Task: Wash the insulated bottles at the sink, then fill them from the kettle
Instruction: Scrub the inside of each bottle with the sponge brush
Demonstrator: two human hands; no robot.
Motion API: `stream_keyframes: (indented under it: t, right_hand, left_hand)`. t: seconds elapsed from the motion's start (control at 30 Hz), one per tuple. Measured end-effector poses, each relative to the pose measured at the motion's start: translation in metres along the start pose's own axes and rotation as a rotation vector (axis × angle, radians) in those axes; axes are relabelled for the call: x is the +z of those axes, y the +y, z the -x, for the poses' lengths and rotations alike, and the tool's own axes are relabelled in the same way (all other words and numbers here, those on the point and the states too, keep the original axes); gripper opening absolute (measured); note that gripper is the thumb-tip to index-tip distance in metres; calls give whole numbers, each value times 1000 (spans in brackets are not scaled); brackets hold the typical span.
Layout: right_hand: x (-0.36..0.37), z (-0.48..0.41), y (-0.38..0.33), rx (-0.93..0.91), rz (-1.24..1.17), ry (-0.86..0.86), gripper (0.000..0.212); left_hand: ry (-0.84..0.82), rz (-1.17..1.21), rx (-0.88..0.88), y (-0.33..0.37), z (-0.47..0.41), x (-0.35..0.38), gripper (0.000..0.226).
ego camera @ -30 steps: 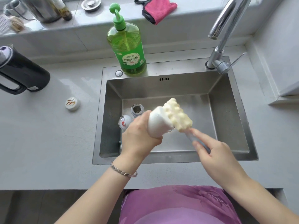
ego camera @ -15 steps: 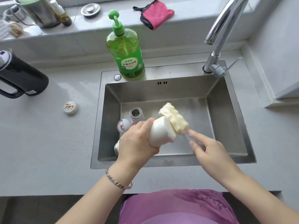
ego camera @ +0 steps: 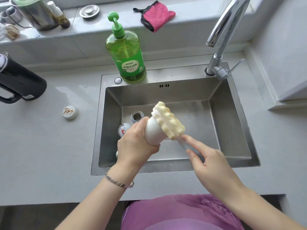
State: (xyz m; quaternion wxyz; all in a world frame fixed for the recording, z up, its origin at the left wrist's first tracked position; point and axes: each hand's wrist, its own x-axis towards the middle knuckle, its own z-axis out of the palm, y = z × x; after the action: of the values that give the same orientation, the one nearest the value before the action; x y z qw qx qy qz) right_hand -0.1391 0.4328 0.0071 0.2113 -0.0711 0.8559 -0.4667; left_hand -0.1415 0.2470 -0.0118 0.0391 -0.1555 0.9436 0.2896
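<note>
My left hand (ego camera: 135, 146) grips a white insulated bottle (ego camera: 153, 133) tilted over the steel sink (ego camera: 235, 123). My right hand (ego camera: 211, 163) holds the clear handle of a brush whose yellow sponge head (ego camera: 167, 122) lies against the bottle's upper end. Behind my left hand, in the sink's left part, a second bottle with an open metal mouth (ego camera: 137, 116) stands beside a white rounded piece (ego camera: 124, 128) with a red mark. A black kettle (ego camera: 18, 80) stands on the counter at far left.
A green dish-soap pump bottle (ego camera: 127, 53) stands on the sink's back rim. The chrome tap (ego camera: 222, 34) rises at back right. A small white cap (ego camera: 70, 111) lies on the counter left of the sink. A pink cloth (ego camera: 157, 14), a steel pot and small bottles sit on the ledge.
The sponge head has slid a little along the bottle's end, from its right side onto its top, as my right hand worked the handle. My left hand keeps its grip.
</note>
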Motion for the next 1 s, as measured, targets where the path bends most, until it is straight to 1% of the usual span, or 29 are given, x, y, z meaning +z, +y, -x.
stream_keyframes:
  t: [0.1, 0.17, 0.2, 0.27, 0.3, 0.37, 0.43, 0.53, 0.57, 0.63, 0.67, 0.7, 0.73, 0.77, 0.8, 0.83, 0.87, 0.9, 0.93, 0.97, 1.0]
  right_hand:
    - [-1, -12, 19, 116, 37, 10, 41]
    - [-4, -19, 24, 206, 48, 25, 39]
    - [-4, -21, 23, 233, 2, 35, 37]
    - [-4, -27, 16, 260, -165, 28, 26]
    - [-4, -29, 10, 277, -234, -11, 26]
    - [-4, -31, 2, 315, -325, -119, 35]
    - [-3, -31, -5, 332, -399, -186, 36]
    - [-1, -29, -7, 345, -456, -171, 32]
    - [0, -29, -7, 354, -476, -162, 32]
    - [2, -32, -2, 373, -522, -117, 28]
    - [3, -34, 0, 385, -540, -82, 25]
    - [4, -36, 2, 400, -558, -45, 23]
    - [4, -38, 5, 409, -584, -8, 24]
    - [4, -39, 6, 414, -613, 30, 25]
    - [4, -41, 9, 411, -641, 68, 25]
    - [4, -42, 11, 407, -661, 96, 24]
    - [4, -42, 13, 402, -678, 114, 24]
    - [5, -41, 14, 396, -692, 122, 24]
    - [7, -40, 14, 384, -700, 119, 26]
    - [9, -37, 13, 369, -695, 110, 31]
    - [12, -34, 12, 348, -677, 93, 40]
  left_hand:
    - [42, -48, 95, 0, 2, -3, 68]
    - [70, -104, 216, -3, 3, -2, 66]
    - [77, -166, 290, -6, 3, -1, 67]
    - [88, -277, 408, -10, 2, 3, 70]
    - [85, -300, 451, -11, 2, 4, 72]
    - [73, -315, 518, -11, -1, 6, 76]
    - [32, -332, 579, -9, -5, 9, 78]
    - [-11, -351, 662, -5, -10, 13, 72]
    - [-1, -340, 686, -4, -12, 14, 71]
    - [74, -328, 695, -5, -14, 19, 76]
    - [122, -338, 649, -6, -14, 21, 80]
    - [176, -345, 562, -8, -11, 21, 85]
    - [219, -310, 437, -8, -8, 21, 90]
    - [244, -206, 283, -5, -5, 17, 92]
    - [219, -33, 99, 1, -2, 12, 89]
    - [144, 199, -88, 8, 0, 7, 82]
    - [77, 473, -265, 15, -1, 1, 69]
    - [13, 737, -423, 21, -3, -4, 50]
    - [-33, 946, -546, 24, -7, -6, 32]
    - [-75, 1081, -633, 26, -11, -4, 23]
    - [-113, 1157, -678, 29, -15, -2, 23]
